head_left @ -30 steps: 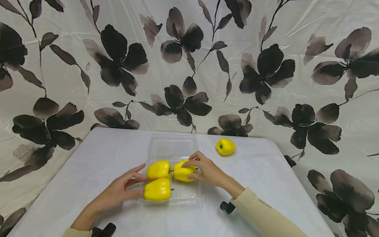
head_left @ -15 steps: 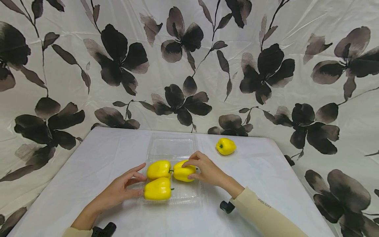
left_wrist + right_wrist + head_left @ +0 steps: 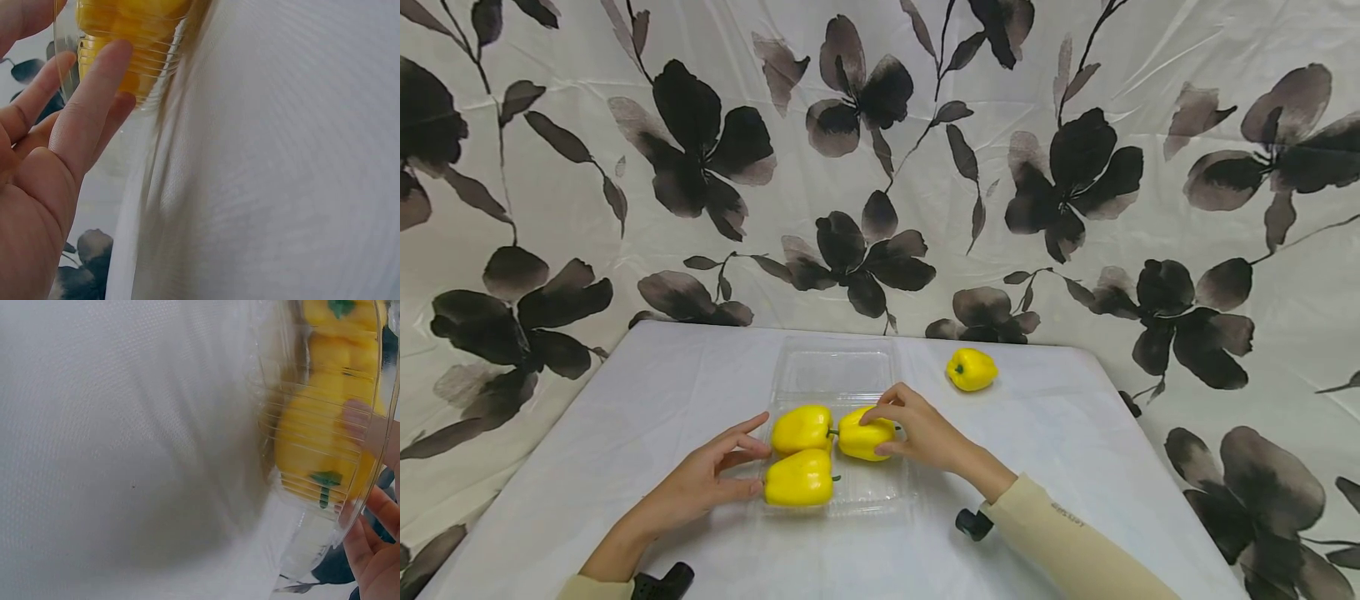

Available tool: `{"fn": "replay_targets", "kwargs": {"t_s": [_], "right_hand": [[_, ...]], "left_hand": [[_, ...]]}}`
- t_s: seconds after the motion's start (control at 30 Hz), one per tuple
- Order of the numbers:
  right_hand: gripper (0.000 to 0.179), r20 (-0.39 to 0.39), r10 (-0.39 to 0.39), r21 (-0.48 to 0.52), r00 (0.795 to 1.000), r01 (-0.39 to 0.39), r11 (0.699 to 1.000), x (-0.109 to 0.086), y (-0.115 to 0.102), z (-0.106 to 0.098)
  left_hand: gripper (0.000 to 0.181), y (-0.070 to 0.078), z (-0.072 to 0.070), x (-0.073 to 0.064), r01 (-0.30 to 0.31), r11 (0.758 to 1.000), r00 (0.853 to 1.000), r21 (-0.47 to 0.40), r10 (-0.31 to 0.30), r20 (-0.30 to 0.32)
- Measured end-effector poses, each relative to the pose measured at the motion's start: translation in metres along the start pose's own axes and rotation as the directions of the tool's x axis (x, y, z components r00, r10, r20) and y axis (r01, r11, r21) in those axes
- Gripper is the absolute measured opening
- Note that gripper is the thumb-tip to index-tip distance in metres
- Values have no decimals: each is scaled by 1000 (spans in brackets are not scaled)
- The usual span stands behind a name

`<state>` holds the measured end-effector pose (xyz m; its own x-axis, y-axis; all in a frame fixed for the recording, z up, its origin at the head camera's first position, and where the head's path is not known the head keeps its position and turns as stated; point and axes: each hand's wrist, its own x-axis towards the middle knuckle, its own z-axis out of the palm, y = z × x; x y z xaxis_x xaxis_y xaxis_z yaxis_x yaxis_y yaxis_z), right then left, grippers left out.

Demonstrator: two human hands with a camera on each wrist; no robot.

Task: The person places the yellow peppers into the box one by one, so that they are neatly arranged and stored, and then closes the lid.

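Observation:
Three yellow bell peppers lie in a clear plastic clamshell container (image 3: 876,492) whose lid is folded back. My right hand (image 3: 921,429) grips the right-hand pepper (image 3: 853,440), thumb in front and fingers over its top. The back-left pepper (image 3: 801,429) and the front-left pepper (image 3: 799,479) sit side by side, stems toward the right. At the container's left side my left hand (image 3: 711,471) holds its fingers spread. In the left wrist view, the left fingers (image 3: 94,103) lie against the ribbed clear wall. Through the wall in the right wrist view, a pepper (image 3: 309,434) shows its green stem.
Another yellow pepper (image 3: 972,369) lies on the white-covered table (image 3: 1037,433) at the back right. The open lid (image 3: 835,371) lies flat behind the container. A floral curtain (image 3: 850,167) hangs behind the table. Black camera mounts (image 3: 973,525) sit at both wrists.

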<state>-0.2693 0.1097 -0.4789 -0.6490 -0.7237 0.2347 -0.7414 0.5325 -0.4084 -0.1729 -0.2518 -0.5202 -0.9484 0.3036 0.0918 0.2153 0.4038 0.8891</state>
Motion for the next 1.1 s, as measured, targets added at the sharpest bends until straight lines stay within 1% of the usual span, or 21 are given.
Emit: {"fn": "replay_targets", "kwargs": {"t_s": [0.03, 0.27, 0.53, 0.67, 0.9, 1.03, 1.1], "right_hand": [[40, 2, 1, 0, 1000, -1, 1000, 0, 0, 0], [39, 20, 10, 7, 1000, -10, 1000, 1, 0, -2], [39, 35, -4, 18, 999, 3, 1000, 2, 3, -5], [40, 54, -6, 12, 999, 5, 1000, 2, 3, -7], [43, 77, 2, 20, 997, -4, 1000, 1, 1, -10], [44, 77, -1, 21, 997, -1, 1000, 1, 1, -11], [45, 76, -4, 23, 997, 3, 1000, 1, 0, -12]], "left_hand": [[44, 0, 0, 0, 3, 1000, 1000, -3, -3, -2], [42, 2, -1, -2, -30, 999, 1000, -11, 30, 7], [43, 3, -2, -2, -33, 999, 999, -5, 33, 6], [44, 1, -2, -2, -15, 1000, 1000, -7, 15, 0], [43, 1, -2, -2, -31, 999, 1000, -11, 31, 5], [43, 2, -2, -3, -31, 999, 999, -17, 31, 7], [43, 2, -2, -3, -41, 999, 999, -15, 41, 10]]}}
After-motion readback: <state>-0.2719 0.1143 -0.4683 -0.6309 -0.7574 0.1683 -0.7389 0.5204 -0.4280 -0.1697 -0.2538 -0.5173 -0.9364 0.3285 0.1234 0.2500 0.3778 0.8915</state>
